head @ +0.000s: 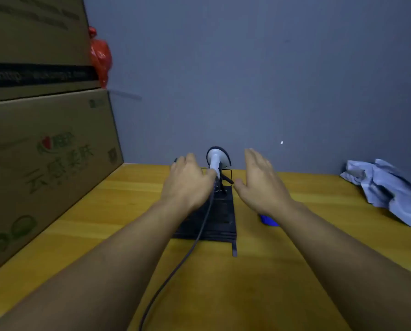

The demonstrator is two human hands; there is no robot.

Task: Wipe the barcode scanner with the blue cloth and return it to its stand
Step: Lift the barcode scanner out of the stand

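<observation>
A white barcode scanner [215,161] stands upright in its black stand [214,216] at the back of a yellow desk [247,283], long axis near vertical, head topmost. The left hand [187,182] is closed around its handle. The right hand [259,185] hovers beside it, fingers spread, empty. A blue cloth [268,220] lies just under the right wrist.

Dim corner, plain blue-grey painted wall [271,68]

Yellow wooden tabletop [223,283] beneath the fingers; stacked brown cardboard boxes [44,151] (printed) left of them.
</observation>
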